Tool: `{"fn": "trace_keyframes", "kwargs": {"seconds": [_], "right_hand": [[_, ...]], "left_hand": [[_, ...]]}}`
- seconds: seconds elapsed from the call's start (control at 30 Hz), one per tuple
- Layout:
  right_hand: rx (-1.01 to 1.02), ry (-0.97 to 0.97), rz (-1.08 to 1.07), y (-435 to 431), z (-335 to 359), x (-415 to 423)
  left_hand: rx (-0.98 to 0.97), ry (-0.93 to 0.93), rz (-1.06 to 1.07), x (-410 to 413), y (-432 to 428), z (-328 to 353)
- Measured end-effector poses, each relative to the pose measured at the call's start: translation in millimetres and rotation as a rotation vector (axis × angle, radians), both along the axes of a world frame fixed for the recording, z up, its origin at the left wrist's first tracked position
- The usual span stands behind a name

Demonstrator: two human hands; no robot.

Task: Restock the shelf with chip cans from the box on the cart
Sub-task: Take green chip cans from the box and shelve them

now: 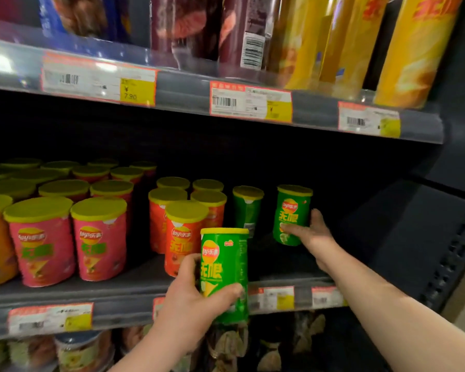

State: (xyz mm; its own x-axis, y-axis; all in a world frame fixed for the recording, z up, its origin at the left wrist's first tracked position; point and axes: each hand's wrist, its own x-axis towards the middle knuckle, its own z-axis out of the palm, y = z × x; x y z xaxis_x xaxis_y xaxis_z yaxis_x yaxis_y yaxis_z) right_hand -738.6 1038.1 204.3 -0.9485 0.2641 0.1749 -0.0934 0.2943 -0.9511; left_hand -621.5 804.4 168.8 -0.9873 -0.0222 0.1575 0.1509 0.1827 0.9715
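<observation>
My left hand (191,299) grips a green chip can (224,259) upright in front of the middle shelf's edge (124,296). My right hand (310,232) reaches deep into the shelf and holds a second green can (293,208), thumb across its front and fingers behind it. A third green can (247,205) stands on the shelf between them, further back. Orange-red cans (184,232) stand just left of the green ones, and pink cans (100,237) fill the left part of the shelf. The box and cart are out of view.
The upper shelf (188,92) with price tags overhangs, holding tall yellow cans (411,49) and dark packages (188,25). A dark side panel (414,237) closes the shelf on the right. Bagged snacks (226,345) sit on the shelf below.
</observation>
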Motion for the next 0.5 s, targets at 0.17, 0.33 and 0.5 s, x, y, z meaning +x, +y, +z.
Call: {"fn": "trace_keyframes", "kwargs": {"seconds": [0.17, 0.33, 0.5], "right_hand": [[-0.013, -0.037, 0.123, 17, -9, -32], [-0.008, -0.077, 0.243, 22, -18, -51], [0.018, -0.09, 0.289, 25, -18, -58]], "left_hand": [[0.045, 0.038, 0.122, 0, 18, 1], [0.001, 0.048, 0.268, 1, 30, 0], [-0.105, 0.066, 0.349, -2, 37, -1]]}}
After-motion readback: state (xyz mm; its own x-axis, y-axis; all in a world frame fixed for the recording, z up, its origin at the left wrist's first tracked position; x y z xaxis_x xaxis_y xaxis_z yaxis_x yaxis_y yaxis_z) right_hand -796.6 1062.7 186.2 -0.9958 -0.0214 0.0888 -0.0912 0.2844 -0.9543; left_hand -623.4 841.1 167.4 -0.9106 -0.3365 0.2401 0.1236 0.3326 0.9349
